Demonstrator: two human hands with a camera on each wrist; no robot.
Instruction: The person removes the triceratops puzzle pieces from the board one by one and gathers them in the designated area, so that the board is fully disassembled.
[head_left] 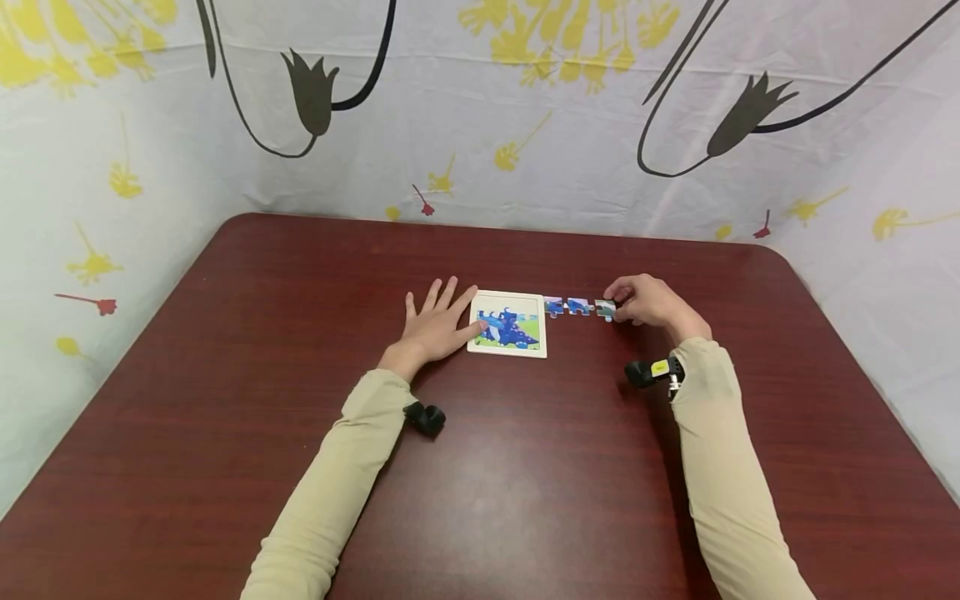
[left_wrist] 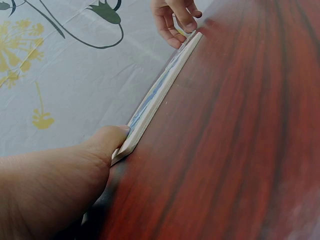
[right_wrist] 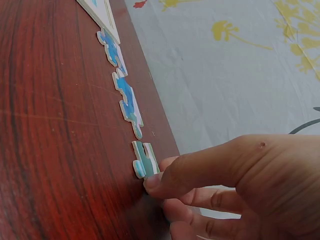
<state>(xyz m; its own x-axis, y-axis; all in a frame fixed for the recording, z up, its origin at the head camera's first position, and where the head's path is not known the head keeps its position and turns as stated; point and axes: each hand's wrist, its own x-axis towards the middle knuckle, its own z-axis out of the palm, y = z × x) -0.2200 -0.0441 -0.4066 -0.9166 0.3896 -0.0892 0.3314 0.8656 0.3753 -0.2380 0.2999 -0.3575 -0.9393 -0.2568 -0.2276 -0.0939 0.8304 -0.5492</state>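
- Lower frame: a glossy reddish-brown table (head_left: 525,500).
- Centre: left hand (head_left: 431,332), fingers spread, thumb over the left edge of the puzzle tray (head_left: 510,353).
- Right of centre: right hand (head_left: 647,302) pinches the rightmost puzzle piece (head_left: 604,307) at its edge.
- Upper frame: pale flower-patterned cloth (head_left: 420,75).

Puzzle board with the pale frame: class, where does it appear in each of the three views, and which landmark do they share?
Head: the puzzle board lies near the middle, slightly right.
Left wrist: a thin slanting strip, rising from left of centre toward the top.
Right wrist: only one corner, at the top edge, left of centre.
Shared landmark: the right hand.
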